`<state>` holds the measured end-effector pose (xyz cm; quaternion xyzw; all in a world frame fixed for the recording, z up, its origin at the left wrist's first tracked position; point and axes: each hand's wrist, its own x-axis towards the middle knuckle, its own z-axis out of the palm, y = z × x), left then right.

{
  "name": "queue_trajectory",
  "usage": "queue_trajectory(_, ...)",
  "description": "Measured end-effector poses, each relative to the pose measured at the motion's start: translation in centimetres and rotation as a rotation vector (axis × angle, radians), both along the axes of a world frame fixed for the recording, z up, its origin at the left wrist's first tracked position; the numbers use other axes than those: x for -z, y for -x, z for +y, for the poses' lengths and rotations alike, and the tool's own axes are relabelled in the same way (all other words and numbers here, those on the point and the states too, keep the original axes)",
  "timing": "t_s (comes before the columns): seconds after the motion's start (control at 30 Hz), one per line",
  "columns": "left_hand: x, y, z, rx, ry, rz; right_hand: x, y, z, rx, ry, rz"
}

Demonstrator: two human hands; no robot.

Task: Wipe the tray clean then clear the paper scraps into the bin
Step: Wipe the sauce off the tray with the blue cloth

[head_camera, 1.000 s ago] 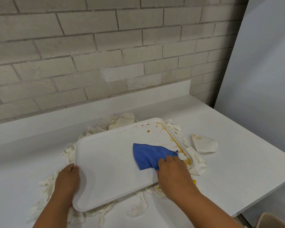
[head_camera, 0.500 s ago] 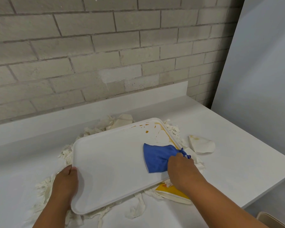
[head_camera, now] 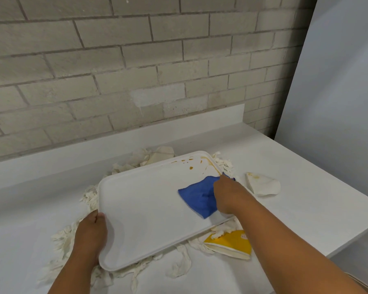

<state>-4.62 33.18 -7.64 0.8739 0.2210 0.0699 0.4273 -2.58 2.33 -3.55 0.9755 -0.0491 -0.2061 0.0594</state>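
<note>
Here, step 1, wiping: right hand (head_camera: pixel 227 195) presses blue cloth (head_camera: pixel 197 196) on white tray (head_camera: pixel 145 209), gripped by left hand (head_camera: pixel 91 232) on the bench (head_camera: pixel 306 187); next, likely the orange stains (head_camera: pixel 191 164).

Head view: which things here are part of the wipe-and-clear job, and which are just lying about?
In the job:
white tray
blue cloth
orange stains
torn paper scraps
left hand
right hand

Lying about:
yellow packet
brick wall
</note>
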Motion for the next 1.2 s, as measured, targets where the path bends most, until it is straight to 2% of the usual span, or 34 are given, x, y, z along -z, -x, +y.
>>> queue_trajectory(0.1,0.3,-0.1,-0.1,0.013,-0.064,0.006,-0.3,1.8,1.5,0.062,-0.087,-0.274)
queue_trajectory(0.17,0.5,-0.2,-0.1,0.012,-0.087,0.014,0.0,2.5,3.5,0.154,-0.194,-0.365)
queue_trajectory(0.27,0.6,-0.3,0.1,0.005,-0.093,0.023,1.8,1.9,5.2,0.339,-0.317,-0.255)
queue_trajectory(0.43,1.0,-0.7,0.4,0.035,-0.111,0.0,3.3,-0.3,4.8,0.418,-0.256,-0.267)
queue_trajectory(0.63,0.7,-0.5,0.3,0.046,-0.09,-0.033,3.4,-2.6,3.4,0.405,-0.319,-0.28)
queue_trajectory(0.83,0.7,-0.6,0.3,0.035,-0.116,0.002,2.3,-5.6,2.7,0.32,-0.371,-0.204)
queue_trajectory(1.2,0.3,-0.3,-0.4,0.002,-0.089,0.017,2.4,-8.8,2.5,0.08,-0.349,-0.235)
